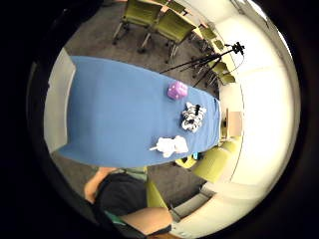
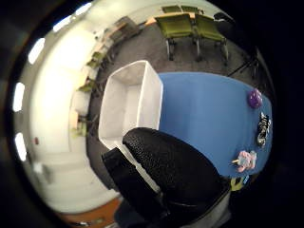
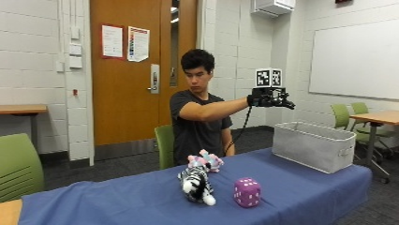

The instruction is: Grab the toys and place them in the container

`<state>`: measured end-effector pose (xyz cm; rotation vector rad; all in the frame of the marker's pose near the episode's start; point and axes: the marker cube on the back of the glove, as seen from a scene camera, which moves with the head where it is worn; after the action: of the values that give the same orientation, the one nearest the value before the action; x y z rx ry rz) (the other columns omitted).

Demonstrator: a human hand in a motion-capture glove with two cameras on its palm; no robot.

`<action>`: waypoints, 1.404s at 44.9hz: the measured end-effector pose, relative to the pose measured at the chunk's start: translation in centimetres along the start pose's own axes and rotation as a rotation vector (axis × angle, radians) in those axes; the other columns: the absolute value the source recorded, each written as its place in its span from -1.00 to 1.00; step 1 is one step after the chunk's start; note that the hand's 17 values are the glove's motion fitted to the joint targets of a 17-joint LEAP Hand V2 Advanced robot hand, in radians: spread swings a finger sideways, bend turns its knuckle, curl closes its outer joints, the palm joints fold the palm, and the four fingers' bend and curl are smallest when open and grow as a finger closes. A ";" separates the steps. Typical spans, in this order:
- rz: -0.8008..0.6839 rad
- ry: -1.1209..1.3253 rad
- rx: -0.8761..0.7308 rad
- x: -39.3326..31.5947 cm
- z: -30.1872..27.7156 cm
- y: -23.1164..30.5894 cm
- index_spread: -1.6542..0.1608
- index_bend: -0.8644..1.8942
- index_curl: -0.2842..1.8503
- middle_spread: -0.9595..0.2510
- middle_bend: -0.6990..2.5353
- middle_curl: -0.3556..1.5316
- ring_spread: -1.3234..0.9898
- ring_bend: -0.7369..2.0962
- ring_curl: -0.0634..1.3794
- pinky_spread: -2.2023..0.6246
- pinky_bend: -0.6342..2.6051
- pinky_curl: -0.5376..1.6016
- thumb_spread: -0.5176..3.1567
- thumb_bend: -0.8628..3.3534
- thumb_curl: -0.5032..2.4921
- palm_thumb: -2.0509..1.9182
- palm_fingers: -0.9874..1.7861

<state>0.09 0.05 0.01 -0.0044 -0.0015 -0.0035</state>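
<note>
I note a blue cloth (image 3: 124, 197) covering the table. The container (image 3: 310, 145) reads light grey outside; from the thumb-side palm camera its inside looks white. Zebra plush (image 3: 197, 183): black-and-white stripes. Dice (image 3: 247, 191): purple with white dots. Third plush (image 3: 205, 161): pink and white with some light blue. The right hand (image 3: 269, 99) wears a black glove. I see green chairs (image 3: 18, 164), an orange-brown door (image 3: 128, 70), white block walls

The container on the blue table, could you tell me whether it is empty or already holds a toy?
Empty: the thumb side palm view looks into the container and shows only bare white floor and walls.
</note>
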 end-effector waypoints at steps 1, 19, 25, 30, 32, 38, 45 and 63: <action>-0.001 0.000 -0.001 0.0 0.0 0.0 0.73 -0.22 -0.69 0.52 -0.41 -0.57 0.06 -0.36 -0.90 0.54 -0.40 -0.44 -0.50 -0.64 -0.67 -0.05 -0.15; -0.022 0.014 -0.004 0.9 -0.3 1.0 0.60 -0.22 -0.54 0.44 -0.39 -0.43 -0.06 -0.35 -0.81 0.52 -0.37 -0.31 -0.18 -0.64 -0.65 -0.05 -0.20; -0.042 0.029 0.003 2.2 -0.6 2.2 0.58 -0.23 -0.50 0.43 -0.39 -0.40 -0.07 -0.35 -0.78 0.52 -0.37 -0.29 -0.16 -0.64 -0.65 -0.05 -0.21; -0.043 0.022 0.010 5.1 -0.7 3.7 0.58 -0.23 -0.48 0.43 -0.39 -0.38 -0.08 -0.34 -0.76 0.52 -0.37 -0.28 -0.15 -0.64 -0.65 -0.05 -0.21; -0.029 0.030 0.015 6.6 -0.7 4.5 0.58 -0.23 -0.47 0.42 -0.39 -0.37 -0.09 -0.34 -0.75 0.52 -0.37 -0.27 -0.15 -0.64 -0.65 -0.06 -0.21; 0.021 0.061 0.034 11.9 -0.4 6.6 0.56 -0.23 -0.44 0.41 -0.39 -0.35 -0.10 -0.33 -0.72 0.52 -0.38 -0.26 -0.15 -0.65 -0.65 -0.06 -0.20; 0.071 0.031 0.016 17.8 1.5 8.4 0.55 -0.23 -0.42 0.39 -0.39 -0.32 -0.11 -0.34 -0.69 0.52 -0.39 -0.25 -0.16 -0.65 -0.65 -0.06 -0.19; 0.154 -0.022 -0.121 24.5 14.2 13.3 0.54 -0.23 -0.37 0.37 -0.40 -0.28 -0.12 -0.35 -0.65 0.51 -0.39 -0.21 -0.18 -0.65 -0.64 -0.06 -0.21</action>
<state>24.62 13.29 14.21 -0.1256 -0.0230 0.1503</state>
